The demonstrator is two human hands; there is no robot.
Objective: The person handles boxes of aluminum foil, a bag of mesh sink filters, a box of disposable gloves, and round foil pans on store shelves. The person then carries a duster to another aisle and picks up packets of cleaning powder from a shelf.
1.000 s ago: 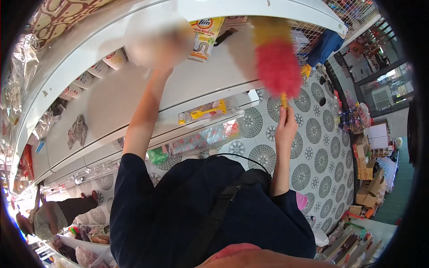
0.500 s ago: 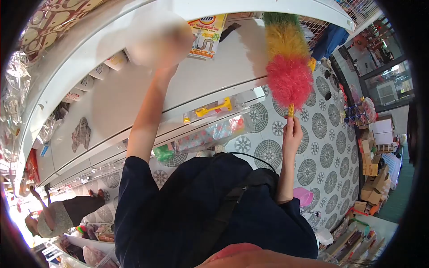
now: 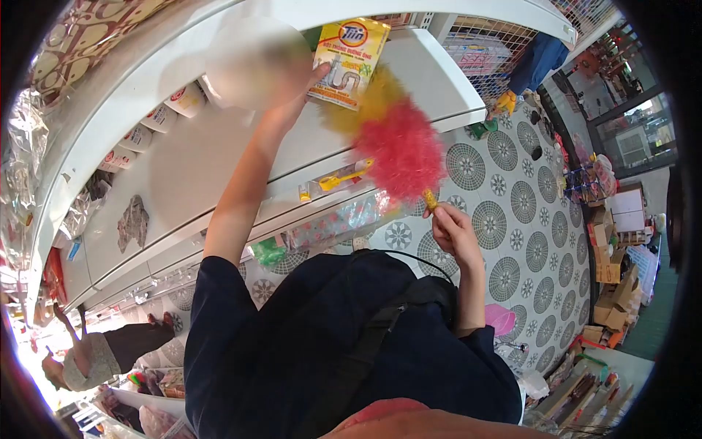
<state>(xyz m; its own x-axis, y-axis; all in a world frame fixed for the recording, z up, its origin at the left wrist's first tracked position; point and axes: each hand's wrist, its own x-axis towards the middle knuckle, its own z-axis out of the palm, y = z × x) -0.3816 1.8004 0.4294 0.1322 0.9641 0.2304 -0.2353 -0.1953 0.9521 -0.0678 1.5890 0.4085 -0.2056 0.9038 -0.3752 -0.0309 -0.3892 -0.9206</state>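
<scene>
My left hand (image 3: pixel 298 91) is over the white shelf (image 3: pixel 212 157), partly hidden by a blurred patch. Its thumb lies across the edge of a yellow and white packet of drain cleaner powder (image 3: pixel 349 62), gripping it. The fingers behind the packet are hidden. My right hand (image 3: pixel 455 228) is closed round the yellow handle of a fluffy duster (image 3: pixel 401 150), pink near the handle and yellow towards the tip. The duster head slants across the shelf's front edge, just below the packet, and its far end passes behind the packet.
White bottles (image 3: pixel 186 101) line the shelf's back left, near a crumpled grey rag (image 3: pixel 133 225). Packaged goods (image 3: pixel 336 227) fill the shelf below. A wire basket (image 3: pixel 475 55) stands beyond the shelf's end. Another person (image 3: pixel 91 358) is at the far left. Cardboard boxes (image 3: pixel 618 304) stand right.
The duster has swung left, from beyond the shelf end to in front of the packet. My right hand moved left and slightly down with it. The packet shows more fully, with my left thumb visible on it.
</scene>
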